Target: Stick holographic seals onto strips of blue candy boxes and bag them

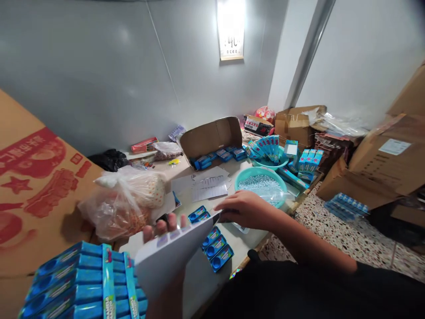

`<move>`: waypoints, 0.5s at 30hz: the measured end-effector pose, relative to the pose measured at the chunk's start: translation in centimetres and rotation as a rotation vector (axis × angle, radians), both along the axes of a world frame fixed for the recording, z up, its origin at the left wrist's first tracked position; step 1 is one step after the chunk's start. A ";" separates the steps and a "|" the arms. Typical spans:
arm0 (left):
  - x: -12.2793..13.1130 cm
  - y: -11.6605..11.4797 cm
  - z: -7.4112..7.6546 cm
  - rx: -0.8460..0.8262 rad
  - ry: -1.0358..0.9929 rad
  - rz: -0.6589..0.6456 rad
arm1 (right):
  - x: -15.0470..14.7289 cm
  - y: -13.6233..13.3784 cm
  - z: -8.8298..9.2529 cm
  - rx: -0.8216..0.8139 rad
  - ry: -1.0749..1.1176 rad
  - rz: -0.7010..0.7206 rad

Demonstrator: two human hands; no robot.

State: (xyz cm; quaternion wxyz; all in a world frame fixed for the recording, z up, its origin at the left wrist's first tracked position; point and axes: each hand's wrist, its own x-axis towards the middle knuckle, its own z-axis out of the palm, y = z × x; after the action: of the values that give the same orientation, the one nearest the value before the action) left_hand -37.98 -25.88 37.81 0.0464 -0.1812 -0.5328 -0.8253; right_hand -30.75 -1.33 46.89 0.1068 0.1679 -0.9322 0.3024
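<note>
My left hand (162, 228) grips a stiff white sheet (172, 252) from behind, its fingertips curled over the far edge. Small purple printed patches show along the top of that sheet. My right hand (247, 207) is closed at the sheet's right corner, fingers pinched together there; the exact contact is hard to see. Below and beside the sheet lie several small blue printed boxes (217, 248) with round cut-outs. A stack of similar blue boxes (83, 283) stands at the lower left, near my left hand. More white sheets (210, 188) lie flat on the table beyond my hands.
A turquoise basin (237, 182) holds pale blue beads; behind it, another basin (280, 164) holds blue packets. An open carton (212, 133) contains blue boxes. Plastic bags (122, 208) sit at left beside a large printed carton (40, 186). More cartons (381, 150) stand right.
</note>
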 end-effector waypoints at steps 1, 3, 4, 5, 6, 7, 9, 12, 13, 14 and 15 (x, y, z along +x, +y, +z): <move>0.3 -0.6 0.6 -0.105 0.067 0.157 | 0.0 0.2 -0.2 0.043 -0.023 -0.063; 1.1 -1.2 2.2 -0.311 0.294 0.473 | 0.2 0.6 -0.5 0.125 -0.093 -0.171; 1.6 -1.1 3.2 -0.446 0.414 0.598 | 0.3 0.6 -0.6 0.155 -0.130 -0.209; 2.1 -0.8 4.1 -0.591 0.529 0.669 | 0.3 0.6 -0.7 0.175 -0.162 -0.227; 2.5 -0.1 5.0 -0.705 0.617 0.660 | 0.4 0.4 -0.8 0.187 -0.186 -0.226; 2.8 0.7 5.7 -0.873 0.739 0.611 | 0.5 0.1 -0.9 0.192 -0.203 -0.205; 3.1 2.5 6.5 -1.100 0.922 0.451 | 0.6 -0.5 -0.8 0.191 -0.215 -0.127; 2.6 4.1 6.2 -1.117 1.015 0.243 | 0.9 -1.3 -0.2 0.175 -0.209 -0.053; 2.2 4.1 5.8 -1.091 1.022 0.221 | 1.0 -1.4 0.0 0.162 -0.206 -0.046; 1.8 4.0 5.4 -1.062 1.031 0.224 | 1.1 -1.5 0.2 0.147 -0.206 -0.046; 1.5 3.8 5.0 -1.038 1.041 0.233 | 1.1 -1.5 0.4 0.130 -0.208 -0.046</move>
State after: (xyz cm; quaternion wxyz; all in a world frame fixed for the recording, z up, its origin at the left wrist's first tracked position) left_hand -36.44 -22.10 42.76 0.2884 -0.4900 -0.7789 -0.2648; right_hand -29.63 -2.84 47.28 0.0052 0.1207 -0.9595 0.2545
